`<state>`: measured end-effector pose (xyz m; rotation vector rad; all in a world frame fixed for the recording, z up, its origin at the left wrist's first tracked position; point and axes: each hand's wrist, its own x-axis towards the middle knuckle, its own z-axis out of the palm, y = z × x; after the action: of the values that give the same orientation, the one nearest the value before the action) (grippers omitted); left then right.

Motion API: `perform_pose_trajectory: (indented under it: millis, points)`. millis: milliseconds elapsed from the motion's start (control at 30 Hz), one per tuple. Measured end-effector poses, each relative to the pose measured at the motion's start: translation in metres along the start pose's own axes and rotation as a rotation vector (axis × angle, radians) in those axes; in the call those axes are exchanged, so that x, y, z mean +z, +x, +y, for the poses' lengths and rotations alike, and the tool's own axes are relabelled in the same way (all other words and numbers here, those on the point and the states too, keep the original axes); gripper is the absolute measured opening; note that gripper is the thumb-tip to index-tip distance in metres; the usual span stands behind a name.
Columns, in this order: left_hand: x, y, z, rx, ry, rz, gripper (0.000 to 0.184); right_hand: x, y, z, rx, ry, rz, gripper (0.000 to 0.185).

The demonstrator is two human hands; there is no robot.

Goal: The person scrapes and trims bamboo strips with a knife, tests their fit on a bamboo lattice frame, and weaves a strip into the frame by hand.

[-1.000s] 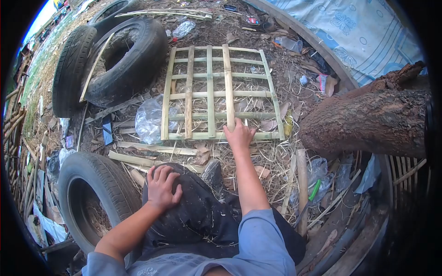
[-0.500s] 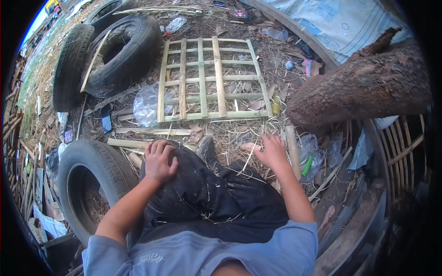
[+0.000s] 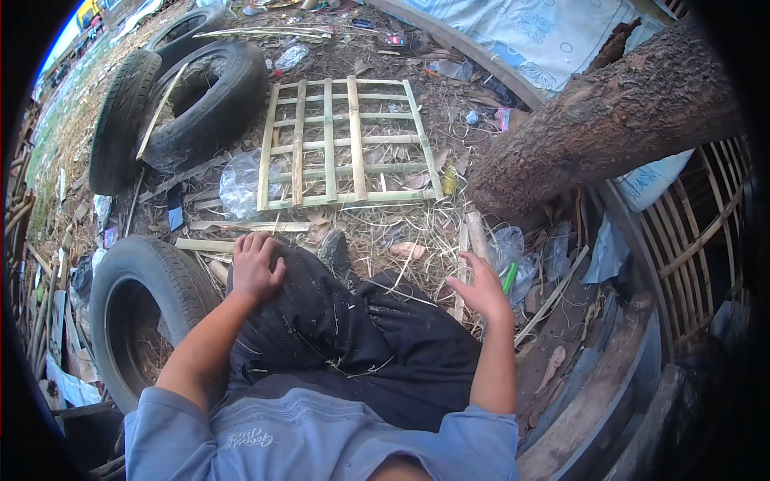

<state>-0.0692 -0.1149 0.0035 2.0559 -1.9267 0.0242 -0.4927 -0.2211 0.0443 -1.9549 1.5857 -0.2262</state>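
My left hand (image 3: 257, 266) lies on the knee of my dark trousers (image 3: 321, 329), fingers slightly spread, with nothing in it. Off to the other side, my right hand (image 3: 481, 289) is open and empty, thumb apart from the fingers. It is over the straw-strewn ground, close to a short round piece of wood (image 3: 477, 235) and a green object (image 3: 510, 277). In front of my legs, a lattice of crossed bamboo strips (image 3: 355, 144) lies flat on the ground.
Worn tires (image 3: 216, 112) lie at the left, and another tire (image 3: 172, 276) stands beside my left leg. A thick tree trunk (image 3: 593, 120) slants in from the right. Clear plastic (image 3: 241, 183), loose strips and litter cover the ground. A slatted bamboo panel (image 3: 698, 240) is at far right.
The view has turned slightly right, so the lattice and tires sit farther left. My right hand has drawn away from the straw, rightward and toward me. My left hand stays on the knee.
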Motion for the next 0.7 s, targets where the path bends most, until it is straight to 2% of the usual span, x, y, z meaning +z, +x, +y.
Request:
perform_pose_trajectory:
  millis: [300,400,467,533,600,633,700]
  points:
    - [-0.002,-0.001,0.005,0.004,-0.007,0.003,0.03,-0.011,-0.01,0.002,0.047,0.066,-0.046,0.065]
    - [-0.001,0.001,0.004,-0.009,0.012,0.015,0.03,-0.001,-0.001,-0.004,-0.005,0.039,-0.022,0.062]
    - [-0.003,0.003,0.009,-0.036,0.019,-0.008,0.031,0.023,0.02,-0.015,-0.011,0.196,-0.016,0.055]
    - [-0.003,0.003,0.011,-0.041,0.015,0.0,0.031,0.052,0.052,-0.037,-0.065,0.134,0.093,0.048]
    - [-0.002,0.005,0.01,-0.04,0.02,0.009,0.031,0.075,0.088,-0.062,-0.106,0.125,0.083,0.044]
    - [-0.001,0.005,0.009,-0.035,0.007,0.01,0.031,0.089,0.111,-0.075,-0.017,0.224,0.018,0.043]
    - [-0.003,0.008,0.007,-0.022,-0.013,0.009,0.031,0.12,0.155,-0.093,-0.054,0.097,0.107,0.048]
